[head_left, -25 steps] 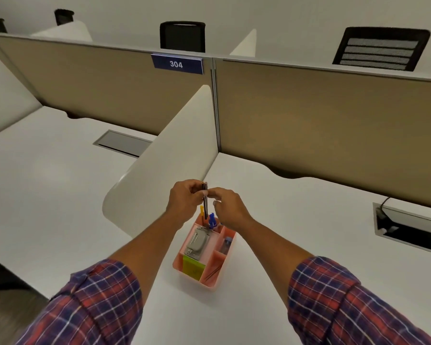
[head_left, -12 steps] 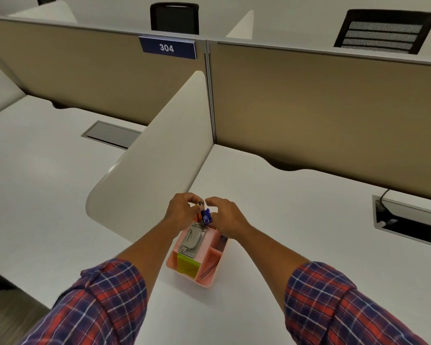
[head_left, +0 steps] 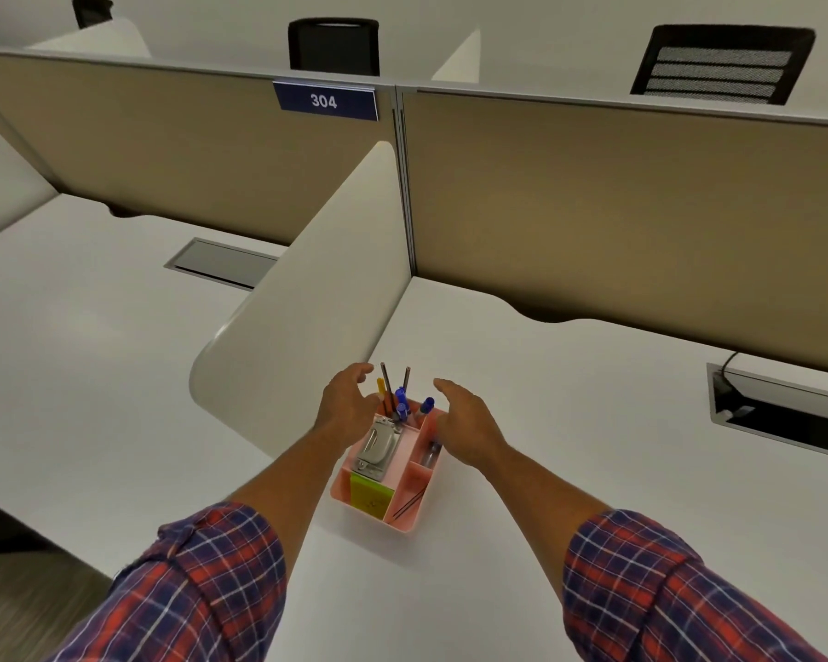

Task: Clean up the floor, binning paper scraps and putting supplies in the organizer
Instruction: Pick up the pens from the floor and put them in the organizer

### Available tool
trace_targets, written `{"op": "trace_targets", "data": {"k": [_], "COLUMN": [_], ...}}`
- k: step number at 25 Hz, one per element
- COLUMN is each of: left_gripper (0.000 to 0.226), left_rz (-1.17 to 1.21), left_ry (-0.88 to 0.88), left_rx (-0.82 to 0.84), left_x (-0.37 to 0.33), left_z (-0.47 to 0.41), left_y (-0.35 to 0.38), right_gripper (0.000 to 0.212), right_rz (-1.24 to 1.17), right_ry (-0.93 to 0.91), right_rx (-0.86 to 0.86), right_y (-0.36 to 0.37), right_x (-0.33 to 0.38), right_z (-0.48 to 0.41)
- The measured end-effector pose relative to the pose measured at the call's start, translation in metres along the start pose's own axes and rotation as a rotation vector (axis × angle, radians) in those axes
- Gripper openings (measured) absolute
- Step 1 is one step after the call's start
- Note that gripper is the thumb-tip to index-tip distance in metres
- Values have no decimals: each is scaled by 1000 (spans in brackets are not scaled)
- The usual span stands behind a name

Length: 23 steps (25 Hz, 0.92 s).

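A pink organizer [head_left: 405, 520] stands on the white desk [head_left: 570, 422] near its front edge. Two dark pencils [head_left: 389, 389] stand upright in its far compartment with a yellow pen and several blue-capped pens [head_left: 401, 408]. A grey stapler [head_left: 378, 444] lies in the left compartment, and a yellow-green sticky pad [head_left: 370, 495] fills the near one. My left hand [head_left: 347, 406] hovers open at the organizer's left far corner. My right hand [head_left: 464, 422] is open at its right side. Neither hand holds anything.
A white curved divider [head_left: 316, 298] rises just left of the organizer. Tan partition panels [head_left: 617, 207] with a "304" sign [head_left: 325, 101] close the back. A cable port [head_left: 785, 413] sits at the right of the desk, and another hatch [head_left: 223, 262] on the left desk.
Both hands lowered the pencils into the organizer's far compartment, then let go and spread apart to either side of it. The pencils now stand on their own.
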State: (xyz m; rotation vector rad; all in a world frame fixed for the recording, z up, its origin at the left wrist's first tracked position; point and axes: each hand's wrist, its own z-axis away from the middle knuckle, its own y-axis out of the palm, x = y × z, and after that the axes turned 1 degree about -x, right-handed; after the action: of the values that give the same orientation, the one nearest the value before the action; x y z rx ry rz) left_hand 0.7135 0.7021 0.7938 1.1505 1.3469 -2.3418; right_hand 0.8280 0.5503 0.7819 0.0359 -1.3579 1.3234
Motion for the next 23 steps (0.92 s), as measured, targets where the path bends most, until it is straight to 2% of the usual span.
{"op": "trace_targets", "data": {"k": [5,10,17,23], "left_gripper": [62,48,71,73], "left_rz": [-172,-261,-392,-482], "left_ry": [60,280,460,569], "left_rx": [-41,-20,75,184], "left_x": [-2,3,27,48], "left_z": [45,125,259,381], "left_y": [2,8,18,27], "right_gripper": [63,65,71,74], "right_rz": [95,171,230,275], "right_ry": [12,-1,-23,28], "right_rx": [-97,-171,-298,-385], "right_y": [-10,-11,4,27], "right_x": [-16,-33,-38,-68], "right_z": [44,124,274,412]}}
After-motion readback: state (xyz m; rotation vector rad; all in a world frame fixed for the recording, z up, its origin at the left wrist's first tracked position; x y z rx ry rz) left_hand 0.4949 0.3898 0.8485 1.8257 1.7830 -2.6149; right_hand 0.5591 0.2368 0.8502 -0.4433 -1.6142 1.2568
